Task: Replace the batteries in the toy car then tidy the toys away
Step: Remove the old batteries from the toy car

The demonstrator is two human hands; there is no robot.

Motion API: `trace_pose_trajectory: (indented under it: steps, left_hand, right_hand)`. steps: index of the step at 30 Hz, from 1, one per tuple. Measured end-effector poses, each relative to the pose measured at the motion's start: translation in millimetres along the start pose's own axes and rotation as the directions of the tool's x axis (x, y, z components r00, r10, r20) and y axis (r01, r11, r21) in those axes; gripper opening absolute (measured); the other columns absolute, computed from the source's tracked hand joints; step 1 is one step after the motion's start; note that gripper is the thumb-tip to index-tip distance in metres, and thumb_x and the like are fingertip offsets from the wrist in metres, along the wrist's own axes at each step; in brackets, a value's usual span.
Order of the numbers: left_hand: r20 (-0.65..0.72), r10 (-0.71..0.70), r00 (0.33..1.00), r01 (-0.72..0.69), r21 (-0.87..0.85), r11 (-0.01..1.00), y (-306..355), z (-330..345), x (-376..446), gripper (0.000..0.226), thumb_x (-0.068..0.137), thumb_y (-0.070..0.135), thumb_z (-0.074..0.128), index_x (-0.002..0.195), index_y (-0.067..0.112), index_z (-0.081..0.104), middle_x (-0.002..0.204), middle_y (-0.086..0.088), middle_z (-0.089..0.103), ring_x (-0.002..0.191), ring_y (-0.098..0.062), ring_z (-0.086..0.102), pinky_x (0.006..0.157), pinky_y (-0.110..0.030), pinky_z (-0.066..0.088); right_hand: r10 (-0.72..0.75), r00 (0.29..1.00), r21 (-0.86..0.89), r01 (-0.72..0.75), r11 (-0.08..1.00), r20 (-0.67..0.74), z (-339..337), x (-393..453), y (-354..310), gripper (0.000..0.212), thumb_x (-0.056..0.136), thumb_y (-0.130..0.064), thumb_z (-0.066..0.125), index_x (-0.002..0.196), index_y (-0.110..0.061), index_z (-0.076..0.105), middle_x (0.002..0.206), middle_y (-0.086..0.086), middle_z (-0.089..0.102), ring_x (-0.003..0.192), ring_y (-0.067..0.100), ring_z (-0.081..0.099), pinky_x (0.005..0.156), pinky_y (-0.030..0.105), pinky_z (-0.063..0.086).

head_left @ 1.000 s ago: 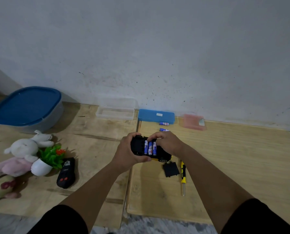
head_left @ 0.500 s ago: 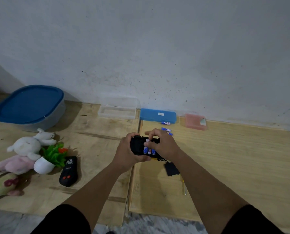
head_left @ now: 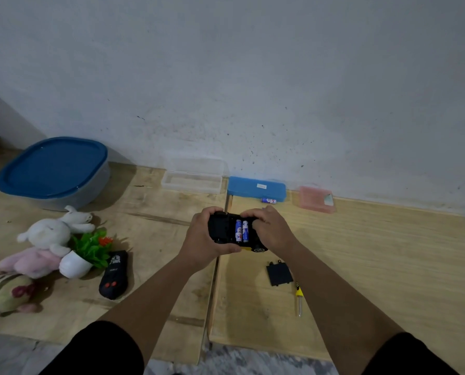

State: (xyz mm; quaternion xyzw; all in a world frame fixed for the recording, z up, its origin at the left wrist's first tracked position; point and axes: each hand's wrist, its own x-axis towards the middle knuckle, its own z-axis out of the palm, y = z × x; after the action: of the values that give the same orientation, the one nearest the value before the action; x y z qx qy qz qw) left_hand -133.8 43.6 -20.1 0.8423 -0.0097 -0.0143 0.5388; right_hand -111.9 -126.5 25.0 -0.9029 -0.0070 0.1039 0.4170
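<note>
While gripped upside down between both hands above the seam of two wooden boards, toy car (head_left: pixel 226 228) shows its open bay with two blue-and-white batteries (head_left: pixel 241 230) seated side by side. Left hand (head_left: pixel 203 240) wrapped round the car's left end, fingers curled over the far edge, thumb along the near side. Right hand (head_left: pixel 270 228) curled over the right end, fingertips bent down at the bay beside the batteries; whether pinching a third cell, cannot tell. Yellow trim and one wheel (head_left: pixel 259 249) peeking out under the right hand. Lying just nearer on the right board (head_left: pixel 374 266): black battery cover (head_left: pixel 279 273), and beside it a yellow-handled screwdriver (head_left: pixel 299 299). Against the wall: clear open box (head_left: pixel 192 180), blue case (head_left: pixel 256 188) with a loose battery (head_left: pixel 269 201) just in front of it, pink box (head_left: pixel 316 199). Off to the left: blue-lidded tub (head_left: pixel 54 169), white plush rabbit (head_left: pixel 54 231), pink plush (head_left: pixel 29 262), striped plush (head_left: pixel 5 293), small potted plant (head_left: pixel 86 253) tipped over, black remote control (head_left: pixel 114 274).
</note>
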Motion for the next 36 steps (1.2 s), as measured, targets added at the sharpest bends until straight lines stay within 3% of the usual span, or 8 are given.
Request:
trace_pose_trajectory:
  steps: [6,11,18,21,24,30,33,36]
  left_hand:
    - [-0.011,0.002,1.000,-0.002,-0.003,1.000,4.1,-2.1,-0.9,0.086,0.051,0.020,0.093,0.123,0.027,0.045,0.119,0.002,0.046,0.106,-0.008,0.050,0.082,-0.013,0.043]
    - [-0.013,0.019,1.000,-0.019,0.004,1.000,7.1,-5.0,-1.5,0.085,0.051,0.020,0.092,0.122,0.026,0.045,0.118,0.002,0.045,0.106,-0.008,0.049,0.081,-0.011,0.042]
    - [-0.009,0.030,1.000,-0.030,0.016,0.999,7.2,-4.8,-5.6,0.086,0.051,0.022,0.093,0.123,0.026,0.045,0.118,0.002,0.045,0.104,-0.006,0.048,0.081,-0.009,0.040]
    - [-0.018,0.028,0.999,-0.027,0.018,0.999,6.6,-2.5,-8.0,0.087,0.051,0.023,0.093,0.123,0.026,0.044,0.119,0.002,0.045,0.105,-0.007,0.048,0.080,-0.008,0.040]
    - [-0.029,0.046,0.999,-0.045,0.020,0.999,9.1,-6.8,-5.0,0.087,0.049,0.023,0.093,0.121,0.028,0.044,0.120,0.000,0.045,0.106,-0.008,0.048,0.087,-0.016,0.044]
    - [-0.034,0.049,0.998,-0.048,0.017,0.999,14.9,-11.0,-4.3,0.085,0.050,0.020,0.093,0.119,0.029,0.045,0.119,0.000,0.045,0.105,-0.010,0.049,0.089,-0.020,0.044]
    - [-0.032,0.037,0.999,-0.037,0.006,0.999,13.0,-8.0,-8.2,0.085,0.051,0.019,0.093,0.120,0.027,0.045,0.119,0.001,0.044,0.105,-0.008,0.048,0.084,-0.011,0.041]
    - [-0.020,0.038,0.999,-0.037,0.011,0.999,13.0,-6.2,-11.2,0.084,0.051,0.019,0.092,0.120,0.028,0.044,0.119,0.002,0.043,0.103,-0.005,0.047,0.078,-0.007,0.039]
  right_hand:
    - [-0.030,0.999,-0.010,0.030,0.999,-0.020,0.0,-2.9,1.7,0.028,0.094,-0.016,0.046,0.113,-0.020,0.066,0.101,0.003,0.041,0.093,0.011,0.043,0.061,0.012,0.035]
    - [-0.068,0.997,-0.026,0.067,0.997,-0.027,3.1,-6.2,3.6,0.027,0.090,-0.034,0.058,0.112,-0.022,0.066,0.098,0.003,0.043,0.091,0.013,0.048,0.062,0.013,0.038]
    - [-0.082,0.997,-0.061,0.082,0.995,-0.005,2.9,-6.0,2.0,0.025,0.087,-0.026,0.064,0.110,-0.019,0.064,0.102,0.003,0.044,0.092,0.015,0.049,0.065,0.015,0.038]
    - [-0.086,0.996,-0.103,0.089,0.991,0.031,5.7,-8.1,0.0,0.017,0.087,-0.026,0.064,0.099,-0.015,0.066,0.101,0.004,0.044,0.090,0.015,0.048,0.066,0.017,0.038]
    - [-0.115,0.993,-0.124,0.117,0.985,0.025,11.9,-12.4,0.6,0.014,0.085,-0.026,0.065,0.092,-0.013,0.065,0.096,0.001,0.042,0.087,0.014,0.046,0.067,0.019,0.036]
    - [-0.134,0.990,-0.065,0.130,0.989,-0.050,8.6,-12.9,-2.8,0.022,0.089,-0.024,0.061,0.109,-0.016,0.060,0.099,0.001,0.044,0.089,0.013,0.048,0.074,0.020,0.040]
    - [-0.119,0.992,-0.083,0.116,0.990,-0.041,7.3,-14.0,-3.4,0.022,0.091,-0.024,0.057,0.112,-0.017,0.059,0.101,0.002,0.044,0.092,0.014,0.050,0.080,0.027,0.047]
    - [-0.120,0.992,-0.126,0.115,0.985,-0.031,7.7,-14.3,-1.6,0.021,0.093,-0.025,0.055,0.111,-0.018,0.059,0.102,0.002,0.045,0.090,0.011,0.049,0.067,0.015,0.042]
